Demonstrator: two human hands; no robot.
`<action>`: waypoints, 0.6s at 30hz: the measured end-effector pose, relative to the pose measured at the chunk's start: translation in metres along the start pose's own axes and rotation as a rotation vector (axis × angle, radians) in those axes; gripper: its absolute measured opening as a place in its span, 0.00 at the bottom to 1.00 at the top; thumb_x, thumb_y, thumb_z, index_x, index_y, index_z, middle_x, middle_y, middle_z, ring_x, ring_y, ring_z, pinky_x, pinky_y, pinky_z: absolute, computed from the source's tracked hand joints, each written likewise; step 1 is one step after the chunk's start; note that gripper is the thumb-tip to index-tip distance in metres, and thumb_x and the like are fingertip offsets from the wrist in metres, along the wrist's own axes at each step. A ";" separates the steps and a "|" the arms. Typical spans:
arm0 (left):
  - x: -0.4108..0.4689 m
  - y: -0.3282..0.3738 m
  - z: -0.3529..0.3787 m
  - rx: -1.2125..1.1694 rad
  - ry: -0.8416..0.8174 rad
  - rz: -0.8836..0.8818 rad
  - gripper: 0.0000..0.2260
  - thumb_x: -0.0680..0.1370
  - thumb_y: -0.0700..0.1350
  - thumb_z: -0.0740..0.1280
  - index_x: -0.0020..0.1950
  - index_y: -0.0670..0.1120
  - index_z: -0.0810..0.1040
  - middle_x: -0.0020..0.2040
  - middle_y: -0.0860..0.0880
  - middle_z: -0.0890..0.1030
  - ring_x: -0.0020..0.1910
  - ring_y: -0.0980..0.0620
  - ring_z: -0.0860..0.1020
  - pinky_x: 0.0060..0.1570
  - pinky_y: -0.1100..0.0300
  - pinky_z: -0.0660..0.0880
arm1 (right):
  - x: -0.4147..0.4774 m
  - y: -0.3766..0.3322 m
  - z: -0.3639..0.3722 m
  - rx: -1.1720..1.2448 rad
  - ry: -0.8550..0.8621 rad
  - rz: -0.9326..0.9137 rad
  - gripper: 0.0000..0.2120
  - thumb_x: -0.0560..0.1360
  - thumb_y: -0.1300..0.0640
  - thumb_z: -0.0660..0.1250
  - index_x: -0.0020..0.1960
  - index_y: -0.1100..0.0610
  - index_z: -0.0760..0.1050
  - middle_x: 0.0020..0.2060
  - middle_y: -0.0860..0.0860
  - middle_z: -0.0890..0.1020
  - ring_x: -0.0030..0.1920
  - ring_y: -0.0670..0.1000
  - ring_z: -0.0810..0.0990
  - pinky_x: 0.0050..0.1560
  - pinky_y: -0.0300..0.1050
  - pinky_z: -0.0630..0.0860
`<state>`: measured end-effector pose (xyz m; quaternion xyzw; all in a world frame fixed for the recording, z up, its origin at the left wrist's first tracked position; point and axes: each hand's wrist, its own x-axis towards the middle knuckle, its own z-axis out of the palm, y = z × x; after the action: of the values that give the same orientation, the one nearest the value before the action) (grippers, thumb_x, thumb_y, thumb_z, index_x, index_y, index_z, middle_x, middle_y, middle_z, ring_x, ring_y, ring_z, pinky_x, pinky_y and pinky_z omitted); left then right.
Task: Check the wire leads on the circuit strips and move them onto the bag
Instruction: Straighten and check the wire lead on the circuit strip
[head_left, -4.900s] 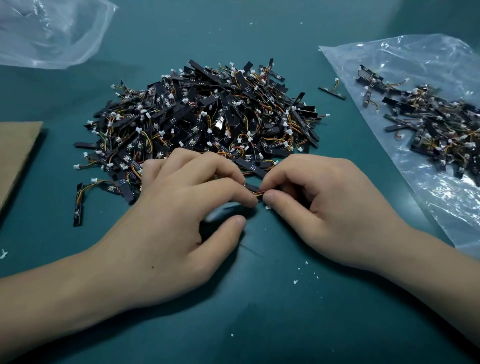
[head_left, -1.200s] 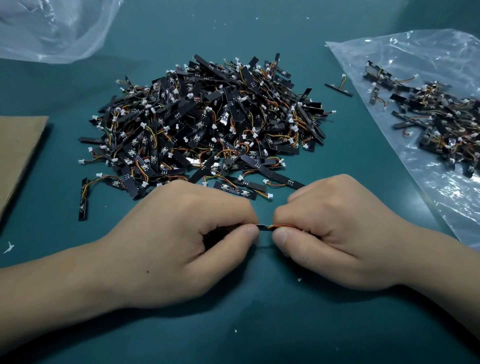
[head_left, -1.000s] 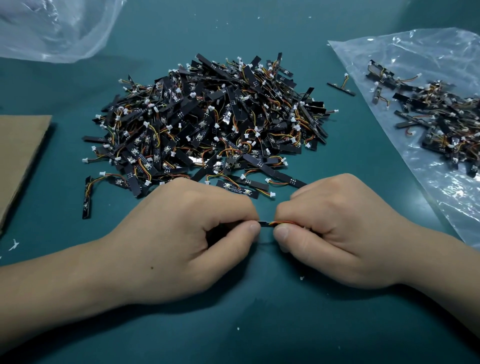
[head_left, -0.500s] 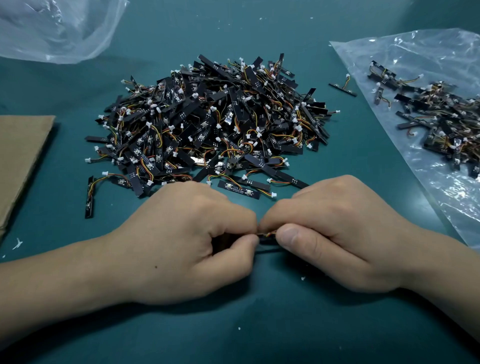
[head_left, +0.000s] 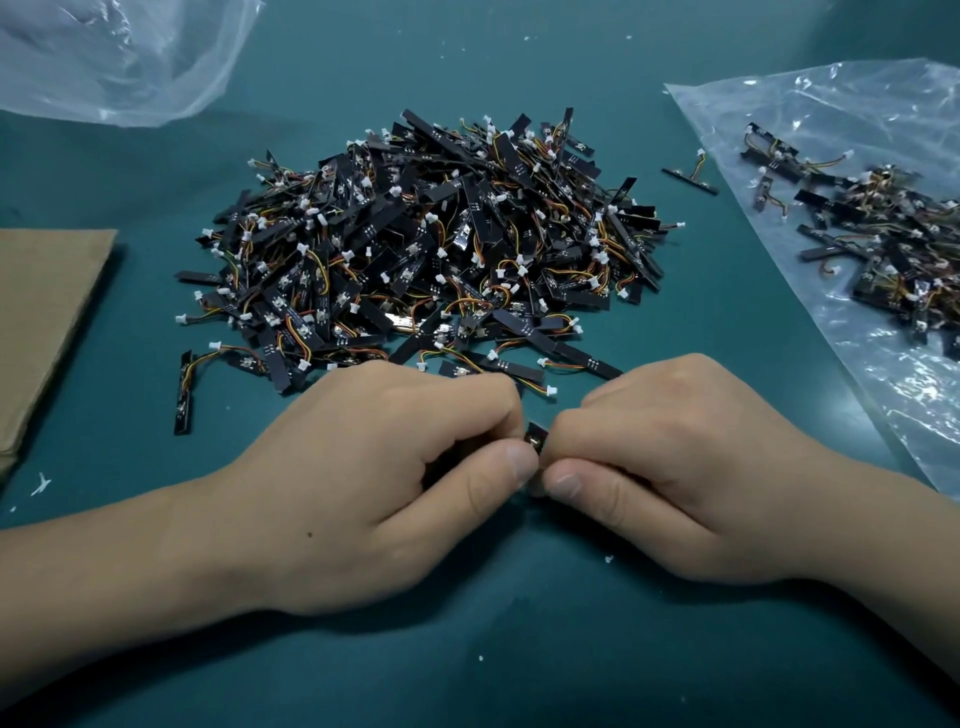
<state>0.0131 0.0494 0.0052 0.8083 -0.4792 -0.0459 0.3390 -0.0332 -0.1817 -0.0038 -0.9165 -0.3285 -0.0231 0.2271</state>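
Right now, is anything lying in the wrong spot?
Yes. One strip lies alone on the table, between the pile and the bag, just short of the bag's edge.

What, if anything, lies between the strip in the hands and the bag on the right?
Nothing visible. The left hand and right hand pinch the strip; only bare table separates the right hand from the bag. The pile lies farther back, off that path.

Teal table (head_left: 519, 649): strip pile (head_left: 431, 244) at 12 o'clock, bag (head_left: 841, 109) at 2, cardboard (head_left: 47, 312) at 9, second bag (head_left: 114, 57) at 10.
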 end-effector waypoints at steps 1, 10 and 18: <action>0.000 0.001 -0.001 0.000 -0.003 -0.002 0.06 0.82 0.53 0.61 0.45 0.55 0.71 0.35 0.59 0.72 0.33 0.57 0.73 0.33 0.59 0.70 | 0.000 0.000 0.000 0.008 0.004 -0.018 0.16 0.85 0.47 0.57 0.48 0.52 0.80 0.33 0.46 0.77 0.34 0.55 0.75 0.32 0.56 0.74; 0.000 0.000 -0.003 -0.044 0.006 -0.068 0.09 0.81 0.58 0.61 0.49 0.54 0.72 0.32 0.56 0.75 0.28 0.55 0.73 0.28 0.59 0.69 | 0.001 0.000 0.000 0.040 0.047 -0.043 0.19 0.86 0.46 0.55 0.59 0.53 0.83 0.41 0.46 0.81 0.39 0.53 0.78 0.33 0.53 0.75; 0.002 0.000 0.000 -0.214 0.049 -0.186 0.11 0.80 0.59 0.64 0.45 0.53 0.79 0.32 0.56 0.82 0.30 0.56 0.80 0.30 0.66 0.73 | -0.002 -0.004 0.000 0.004 0.155 -0.069 0.22 0.86 0.50 0.54 0.50 0.59 0.83 0.36 0.50 0.80 0.35 0.54 0.72 0.30 0.50 0.72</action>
<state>0.0143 0.0483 0.0057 0.8092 -0.3862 -0.1082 0.4293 -0.0368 -0.1801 -0.0028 -0.8996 -0.3415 -0.1014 0.2526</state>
